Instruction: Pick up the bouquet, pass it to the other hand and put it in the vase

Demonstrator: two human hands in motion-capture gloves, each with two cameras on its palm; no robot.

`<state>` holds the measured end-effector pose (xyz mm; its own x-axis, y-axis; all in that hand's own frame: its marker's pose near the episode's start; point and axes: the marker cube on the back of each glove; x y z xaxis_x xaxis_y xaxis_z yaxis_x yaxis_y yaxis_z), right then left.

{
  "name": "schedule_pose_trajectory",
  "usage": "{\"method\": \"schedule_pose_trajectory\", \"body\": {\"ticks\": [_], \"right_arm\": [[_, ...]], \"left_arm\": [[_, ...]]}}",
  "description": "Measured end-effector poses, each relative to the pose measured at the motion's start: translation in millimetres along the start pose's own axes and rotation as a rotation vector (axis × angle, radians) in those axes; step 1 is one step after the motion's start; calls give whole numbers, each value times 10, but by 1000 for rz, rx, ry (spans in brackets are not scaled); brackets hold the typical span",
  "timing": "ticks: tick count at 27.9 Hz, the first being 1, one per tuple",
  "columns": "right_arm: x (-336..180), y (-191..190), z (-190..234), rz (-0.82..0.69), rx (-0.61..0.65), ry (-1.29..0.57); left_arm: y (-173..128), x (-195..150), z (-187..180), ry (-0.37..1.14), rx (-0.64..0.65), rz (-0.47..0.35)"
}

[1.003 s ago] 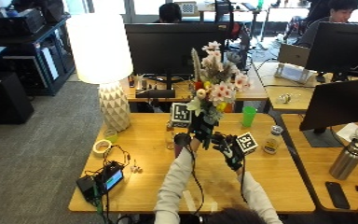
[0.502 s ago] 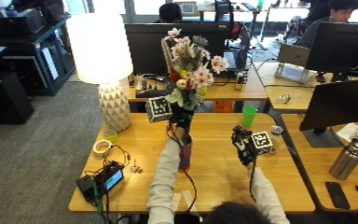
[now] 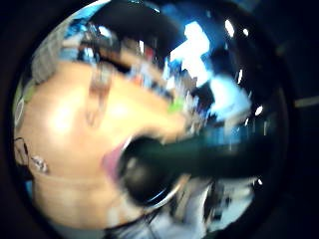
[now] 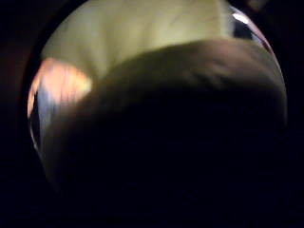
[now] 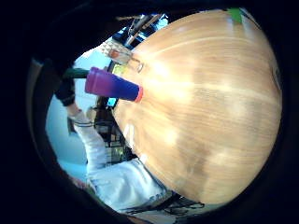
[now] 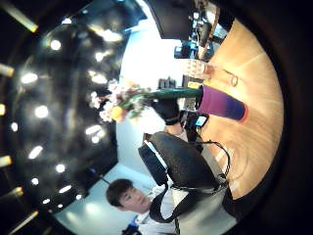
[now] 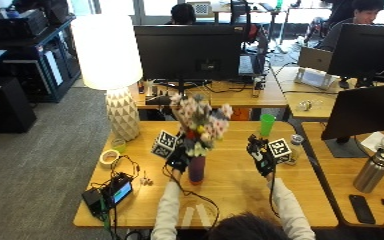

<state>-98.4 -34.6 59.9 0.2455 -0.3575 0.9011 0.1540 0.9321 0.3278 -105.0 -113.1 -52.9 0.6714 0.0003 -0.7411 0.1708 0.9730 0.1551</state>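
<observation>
- The left hand (image 7: 178,158) is gripping the bouquet (image 7: 198,125) at its stems, right over the purple vase (image 7: 196,169) — blooms pointing to 12 o'clock, long axis upright.
- The right hand (image 7: 261,154) is hovering at 3 o'clock, fingers relaxed, holding nothing.
- It's looking light and top-heavy, with soft petals — best held low on the stiff stems.

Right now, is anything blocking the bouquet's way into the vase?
Nothing visible does. The left hand holds the bouquet directly above the purple vase, stems at its mouth. The right hand is off to the side.
</observation>
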Motion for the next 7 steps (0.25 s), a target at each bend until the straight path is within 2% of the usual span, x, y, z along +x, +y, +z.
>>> {"method": "schedule_pose_trajectory", "body": {"ticks": [2, 4, 5, 7], "right_arm": [[86, -6, 40, 35, -27, 15], [137, 14, 101, 61, -63, 0], [166, 21, 133, 45, -84, -7], [215, 27, 175, -2, -115, -8]], "left_arm": [[400, -323, 13, -142, -117, -129], [690, -605, -20, -282, -115, -278], [791, -700, -30, -334, -97, -326], [912, -760, -38, -387, -69, -349]]}}
